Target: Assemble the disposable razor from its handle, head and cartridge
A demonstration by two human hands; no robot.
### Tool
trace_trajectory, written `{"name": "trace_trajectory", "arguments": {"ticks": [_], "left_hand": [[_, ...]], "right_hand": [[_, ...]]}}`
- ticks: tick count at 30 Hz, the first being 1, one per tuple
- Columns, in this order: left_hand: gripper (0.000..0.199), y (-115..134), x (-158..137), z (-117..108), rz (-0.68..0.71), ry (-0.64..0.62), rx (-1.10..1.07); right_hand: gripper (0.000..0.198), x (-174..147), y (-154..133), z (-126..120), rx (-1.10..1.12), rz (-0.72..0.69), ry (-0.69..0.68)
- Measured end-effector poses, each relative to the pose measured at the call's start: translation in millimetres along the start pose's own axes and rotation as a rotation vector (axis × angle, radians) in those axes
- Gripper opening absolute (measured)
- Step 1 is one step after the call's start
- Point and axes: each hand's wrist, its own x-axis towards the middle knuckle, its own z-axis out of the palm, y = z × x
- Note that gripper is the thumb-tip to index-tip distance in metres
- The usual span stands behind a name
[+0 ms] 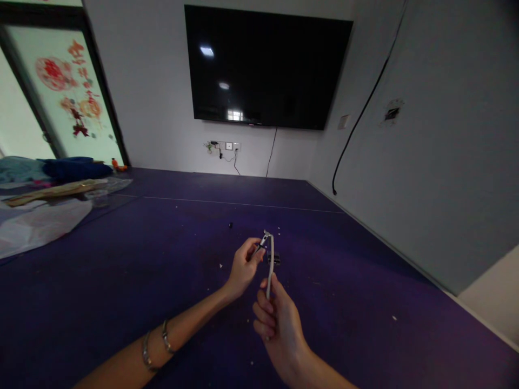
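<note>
Both hands are up over the purple floor [121, 302], and each one is holding something. With my left hand [244, 267] I pinch a thin silver tool [260, 248] between my thumb and fingers. With my right hand [281, 329] I grip the low part of a pale cable [271, 262], and my fingers curl around it. The cable stands up and bends at the top, where it meets the tip of the tool. I can't tell if the tool bites it or only touches it.

I think the work is partway done. The two things are together, but neither one is put down. The part of the cable I can see looks whole, and my fingers hide the bottom end. Little white bits [221, 265] lie about, and a small dark thing [276, 259] is on the floor behind the cable.

My left arm reaches in from the low left, with a silver bracelet [165, 336] on it. My right arm comes up from the low right, and that hand is nearer to me.
</note>
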Motion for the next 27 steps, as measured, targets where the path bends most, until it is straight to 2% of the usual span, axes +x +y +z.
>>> {"name": "trace_trajectory", "arguments": {"ticks": [2, 4, 11, 14, 17, 20, 23, 27], "left_hand": [[0.02, 0.3, 1.1, -0.2, -0.029, 0.0, -0.036], [0.022, 0.3, 2.5, -0.4, -0.058, -0.013, -0.074], [0.03, -11.8, 14.6, -4.6, -0.05, -0.044, -0.089], [0.028, -16.6, 19.1, -7.2, -0.047, -0.017, -0.042], [0.028, -16.7, 18.7, -7.9, -0.104, -0.001, -0.059], [0.033, -13.6, 15.1, -6.5, -0.229, -0.038, -0.196], [0.037, -9.5, 11.8, -4.4, -0.309, -0.062, -0.344], [0.038, -4.8, 8.4, -2.0, -0.33, -0.087, -0.355]], "right_hand": [[0.034, -3.3, 3.2, 1.0, -0.028, 0.033, 0.002], [0.033, -3.6, 0.1, 2.6, -0.037, 0.007, -0.014], [0.025, 23.3, -48.5, 1.9, -0.123, -0.307, -0.058], [0.024, 40.6, -73.8, -7.9, -0.276, -0.468, -0.057], [0.025, 57.2, -97.6, -24.8, -0.466, -0.521, -0.045], [0.028, 70.9, -116.8, -44.6, -0.677, -0.548, 0.022], [0.032, 78.8, -127.8, -59.2, -0.889, -0.586, 0.081], [0.033, 78.2, -128.6, -61.0, -1.055, -0.617, 0.07]]}}
